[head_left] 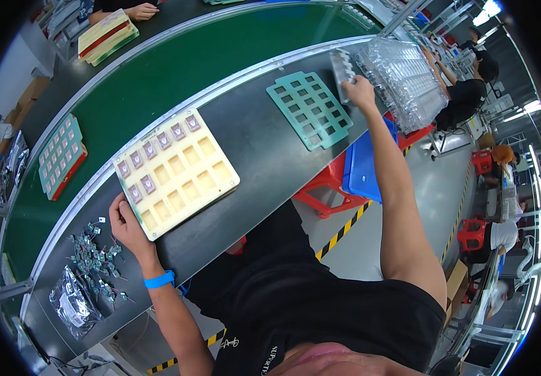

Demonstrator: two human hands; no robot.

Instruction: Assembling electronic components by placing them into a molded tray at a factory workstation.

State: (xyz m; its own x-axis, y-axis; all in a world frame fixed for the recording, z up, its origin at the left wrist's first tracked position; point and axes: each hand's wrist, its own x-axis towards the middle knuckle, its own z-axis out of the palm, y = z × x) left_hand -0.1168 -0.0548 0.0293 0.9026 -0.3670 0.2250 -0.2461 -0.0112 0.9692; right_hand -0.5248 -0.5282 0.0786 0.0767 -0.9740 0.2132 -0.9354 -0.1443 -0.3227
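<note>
A cream fixture tray lies tilted on the dark bench in front of me. Small pinkish-grey parts fill its upper row and a few pockets at its left; other pockets are bare. My left hand grips its lower left edge, with the fingertips partly hidden. Further right, my right hand has its fingers closed on the edge of a narrow clear plastic blister tray. Between the two hands rests a green plate with square openings.
Small circuit boards with wires lie loose beside a silvery bag at left. Clear blister trays are stacked at right. Beyond a metal rail runs a green conveyor with another loaded fixture. Red stools and a blue bin stand below.
</note>
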